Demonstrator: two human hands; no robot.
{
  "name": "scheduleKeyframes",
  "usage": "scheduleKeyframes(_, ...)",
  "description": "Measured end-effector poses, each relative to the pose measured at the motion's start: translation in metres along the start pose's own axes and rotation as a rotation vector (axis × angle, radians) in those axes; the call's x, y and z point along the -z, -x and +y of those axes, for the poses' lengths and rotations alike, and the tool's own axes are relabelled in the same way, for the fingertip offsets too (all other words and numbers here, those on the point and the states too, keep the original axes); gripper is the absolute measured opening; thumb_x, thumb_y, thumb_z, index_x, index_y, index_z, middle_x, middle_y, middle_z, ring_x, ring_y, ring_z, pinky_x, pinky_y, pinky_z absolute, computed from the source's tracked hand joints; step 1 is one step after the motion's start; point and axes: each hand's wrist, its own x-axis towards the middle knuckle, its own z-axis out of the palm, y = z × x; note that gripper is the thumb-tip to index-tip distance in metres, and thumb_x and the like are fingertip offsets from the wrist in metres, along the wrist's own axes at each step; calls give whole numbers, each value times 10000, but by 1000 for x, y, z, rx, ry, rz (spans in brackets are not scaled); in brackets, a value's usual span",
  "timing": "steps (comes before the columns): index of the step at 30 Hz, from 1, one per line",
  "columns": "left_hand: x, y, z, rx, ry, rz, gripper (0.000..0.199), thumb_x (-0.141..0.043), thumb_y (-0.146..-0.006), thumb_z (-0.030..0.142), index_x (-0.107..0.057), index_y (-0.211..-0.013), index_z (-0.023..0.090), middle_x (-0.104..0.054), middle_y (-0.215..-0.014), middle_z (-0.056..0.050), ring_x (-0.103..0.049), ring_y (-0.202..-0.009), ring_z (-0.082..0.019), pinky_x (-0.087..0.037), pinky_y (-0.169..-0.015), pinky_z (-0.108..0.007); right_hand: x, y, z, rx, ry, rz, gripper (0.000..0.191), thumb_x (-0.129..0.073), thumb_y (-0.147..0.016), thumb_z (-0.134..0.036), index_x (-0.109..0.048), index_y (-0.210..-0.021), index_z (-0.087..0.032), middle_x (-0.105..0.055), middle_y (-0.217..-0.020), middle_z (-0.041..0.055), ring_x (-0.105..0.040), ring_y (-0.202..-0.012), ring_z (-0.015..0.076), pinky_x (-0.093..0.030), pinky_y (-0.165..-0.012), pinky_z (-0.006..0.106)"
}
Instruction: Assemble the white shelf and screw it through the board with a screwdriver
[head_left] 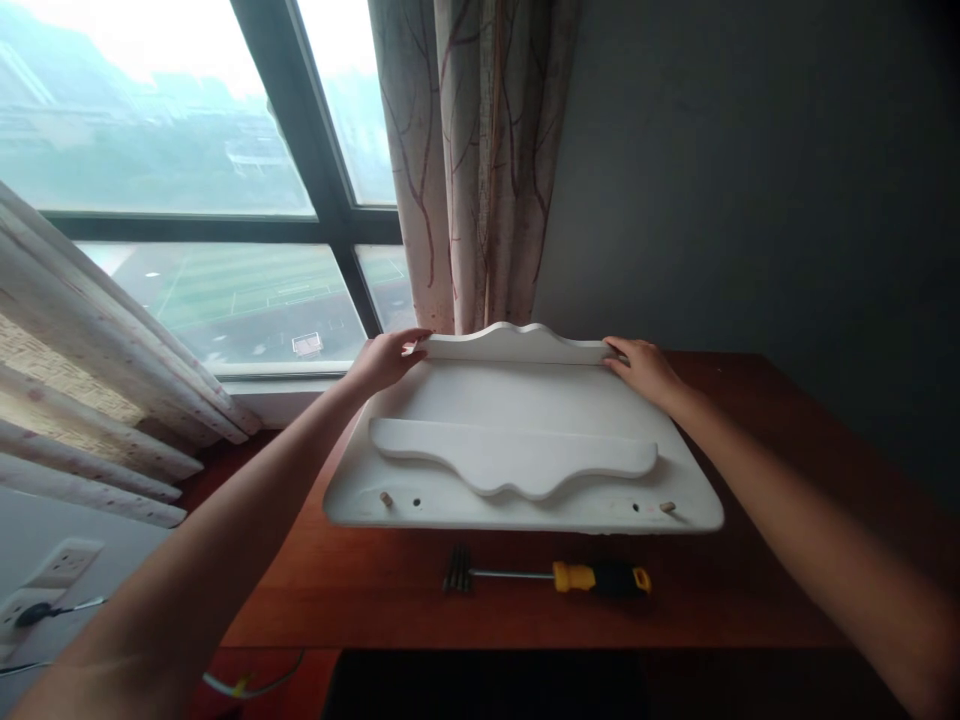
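Note:
A white wavy-edged board [517, 345] stands on edge along the far side of a white panel [525, 392]. My left hand [391, 358] grips its left end, and my right hand [641, 368] has its fingers closed on the right end. A second white wavy board [517, 462] lies flat on the panel, its curved edge toward me. Near the panel's front corners a wooden dowel [386, 499] and another dowel [668, 508] stick up, each beside a dark hole. The underside of the standing board is hidden.
On the reddish-brown table [352, 605], in front of the panel, lie a yellow-and-black screwdriver [600, 578] and several dark screws [457, 572]. A window with curtains [487, 170] stands behind at left; a grey wall [750, 180] rises at right. A wall socket [66, 563] holds a plug at lower left.

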Motion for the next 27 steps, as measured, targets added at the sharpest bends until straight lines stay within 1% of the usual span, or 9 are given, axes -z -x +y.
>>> scheduleKeyframes(2, 6, 6, 7, 2, -3, 5, 549, -714, -792, 494, -692, -1253, 196, -741, -1218, -143, -698, -1115, -326, -553, -980, -471, 4, 10, -9, 14, -1, 21, 412, -654, -813, -235, -710, -1213, -158, -674, -1306, 180, -620, -1235, 354, -471, -1061, 499)
scheduleKeyframes(4, 15, 17, 17, 2, 2, 11, 573, -663, -829, 495, -653, -1297, 164, -723, -1244, -166, -694, -1119, -313, -562, -974, -476, 12, 26, -19, 30, -12, 39, 454, -642, -842, -270, -672, -1277, -144, -623, -1371, 189, -596, -1273, 343, -470, -1078, 485)
scheduleKeyframes(9, 37, 64, 48, -66, 13, -65, 471, -648, -867, 490, -689, -1219, 179, -741, -1184, -124, -710, -1044, -263, -580, -956, -447, 41, 84, -46, 115, -92, 10, 340, -610, -934, -396, -685, -1212, -216, -686, -1230, 99, -669, -1125, 264, -537, -978, 387)
scheduleKeyframes(11, 41, 88, 61, -113, -33, -73, 398, -632, -897, 494, -718, -1130, 182, -745, -1151, -113, -710, -1000, -255, -579, -929, -434, 51, 107, -55, 121, -94, 5, 299, -603, -955, -416, -692, -1175, -233, -698, -1184, 79, -673, -1105, 256, -534, -962, 377)
scheduleKeyframes(14, 43, 121, 74, -192, -148, -75, 344, -633, -920, 484, -728, -1078, 194, -742, -1116, -97, -699, -966, -247, -560, -881, -400, 62, 135, -63, 135, -82, 0, 272, -610, -965, -425, -690, -1156, -249, -696, -1172, 68, -672, -1097, 251, -524, -959, 365)
scheduleKeyframes(17, 42, 146, 76, -240, -246, -59, 277, -641, -929, 448, -724, -1024, 202, -731, -1079, -75, -690, -936, -228, -529, -842, -357, 67, 154, -67, 177, -60, -2, 234, -617, -970, -405, -689, -1136, -256, -690, -1160, 63, -670, -1084, 243, -522, -954, 357)
scheduleKeyframes(20, 42, 159, 70, -281, -297, -53, 214, -645, -942, 406, -713, -967, 205, -719, -1054, -53, -680, -891, -198, -515, -806, -319, 70, 162, -71, 219, -51, -4, 217, -630, -966, -389, -683, -1130, -257, -684, -1149, 64, -667, -1064, 242, -530, -938, 361)
scheduleKeyframes(24, 42, 164, 62, -411, -318, -47, 200, -666, -946, 399, -710, -1006, 213, -717, -1077, -52, -680, -965, -200, -517, -875, -311, 70, 163, -76, 259, -21, 5, 218, -639, -961, -378, -678, -1123, -238, -683, -1117, 74, -671, -1020, 244, -547, -898, 370)
scheduleKeyframes(27, 41, 163, 59, -463, -373, -26, 231, -696, -927, 421, -711, -1030, 214, -717, -1075, -56, -679, -978, -213, -521, -882, -321, 67, 161, -78, 285, 38, 24, 237, -644, -957, -389, -669, -1118, -216, -682, -1108, 88, -671, -1003, 253, -556, -884, 384)
